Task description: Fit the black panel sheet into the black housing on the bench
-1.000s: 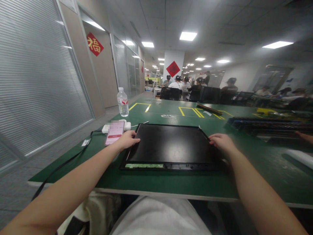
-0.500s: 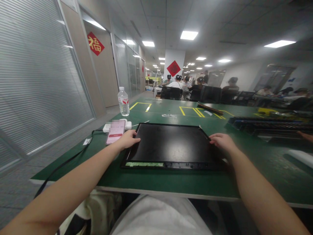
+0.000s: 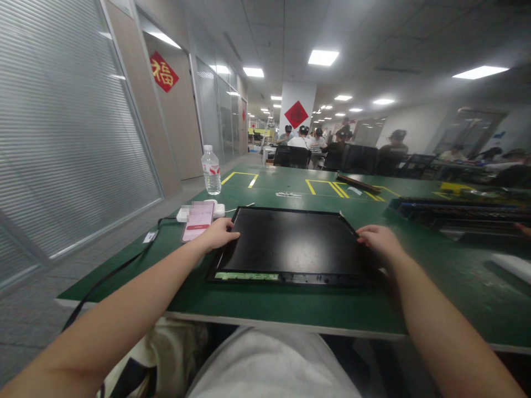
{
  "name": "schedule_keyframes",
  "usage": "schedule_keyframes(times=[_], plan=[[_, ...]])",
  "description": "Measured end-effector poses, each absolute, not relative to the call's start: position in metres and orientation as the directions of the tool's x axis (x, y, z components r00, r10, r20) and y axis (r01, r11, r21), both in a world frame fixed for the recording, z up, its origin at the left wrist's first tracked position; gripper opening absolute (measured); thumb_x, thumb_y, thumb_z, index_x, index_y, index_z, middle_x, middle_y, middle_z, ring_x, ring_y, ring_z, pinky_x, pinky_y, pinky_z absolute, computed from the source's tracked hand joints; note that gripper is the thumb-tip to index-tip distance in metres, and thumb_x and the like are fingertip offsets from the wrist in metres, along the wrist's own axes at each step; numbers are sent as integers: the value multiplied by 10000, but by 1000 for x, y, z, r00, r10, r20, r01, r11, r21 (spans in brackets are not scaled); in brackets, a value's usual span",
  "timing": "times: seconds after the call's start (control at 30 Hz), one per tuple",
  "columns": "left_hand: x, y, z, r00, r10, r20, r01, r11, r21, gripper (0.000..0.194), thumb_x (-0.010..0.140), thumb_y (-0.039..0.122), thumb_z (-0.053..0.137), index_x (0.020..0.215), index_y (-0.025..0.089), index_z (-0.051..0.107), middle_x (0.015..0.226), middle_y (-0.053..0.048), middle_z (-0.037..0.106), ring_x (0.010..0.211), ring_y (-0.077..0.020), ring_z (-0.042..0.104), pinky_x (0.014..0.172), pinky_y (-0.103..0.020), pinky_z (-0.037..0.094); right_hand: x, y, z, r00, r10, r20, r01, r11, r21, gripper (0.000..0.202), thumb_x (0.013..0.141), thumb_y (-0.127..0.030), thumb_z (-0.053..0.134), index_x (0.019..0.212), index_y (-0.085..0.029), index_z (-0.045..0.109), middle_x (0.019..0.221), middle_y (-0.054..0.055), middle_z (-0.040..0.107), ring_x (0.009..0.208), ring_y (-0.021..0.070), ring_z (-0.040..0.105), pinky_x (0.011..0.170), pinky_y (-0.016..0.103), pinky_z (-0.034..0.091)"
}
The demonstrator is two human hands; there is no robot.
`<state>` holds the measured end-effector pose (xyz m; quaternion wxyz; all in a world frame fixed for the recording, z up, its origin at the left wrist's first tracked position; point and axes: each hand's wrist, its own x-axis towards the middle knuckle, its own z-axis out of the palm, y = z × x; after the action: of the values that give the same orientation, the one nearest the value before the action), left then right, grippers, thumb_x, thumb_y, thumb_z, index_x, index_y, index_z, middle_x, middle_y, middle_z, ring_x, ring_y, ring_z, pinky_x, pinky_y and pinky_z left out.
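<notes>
A flat black display panel (image 3: 290,240) with a dark frame lies on the green table (image 3: 315,309) before me. A green circuit strip (image 3: 248,276) runs along the left part of its near edge. My left hand (image 3: 219,234) grips the panel's left side, thumb on top and the other fingers at the edge. At the right side, my right hand (image 3: 378,241) pinches the frame near its upper right corner. A phone (image 3: 198,224) rests just beyond my left wrist, with a white charger (image 3: 218,210) beside it.
A water bottle (image 3: 211,170) stands at the far left, and a black cable (image 3: 120,268) trails over the left edge. Yellow tape (image 3: 327,183) and a dark strip (image 3: 359,184) lie at the back. Stacked dark panels (image 3: 448,213) and another person's hand (image 3: 523,229) are at right.
Both hands keep their grip on the panel's sides, and the panel stays in place on the table. The whole view has shifted very slightly.
</notes>
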<state>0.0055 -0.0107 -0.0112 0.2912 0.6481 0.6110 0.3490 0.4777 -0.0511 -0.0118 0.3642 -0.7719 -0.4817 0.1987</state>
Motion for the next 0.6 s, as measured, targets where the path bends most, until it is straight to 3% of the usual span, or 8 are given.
schedule_keyframes(times=[0.1,0.33,0.6], plan=[[5,-9,-13,12,996,85,595,-76,800,180,531,285,782,629,210,651,703,-43,699,734,-272,686,606,-301,497,479,-50,-13,453,890,54,607,-263,-750,203,756,-193,592,879,-162,750,710,71,740,611,153,637,557,227,468],[6,-10,-11,23,993,112,605,-103,789,143,548,274,764,618,214,654,806,-55,716,856,-297,686,734,-334,507,481,-50,-15,454,889,57,607,-261,-750,200,740,-188,622,887,-157,755,725,80,747,648,169,660,577,233,476],[8,-14,-8,42,989,143,628,-138,766,135,563,271,779,611,216,665,867,-85,727,883,-332,699,761,-366,528,482,-50,-13,444,892,88,704,-286,-650,221,758,-225,607,910,-181,761,752,52,757,649,172,653,646,271,477]])
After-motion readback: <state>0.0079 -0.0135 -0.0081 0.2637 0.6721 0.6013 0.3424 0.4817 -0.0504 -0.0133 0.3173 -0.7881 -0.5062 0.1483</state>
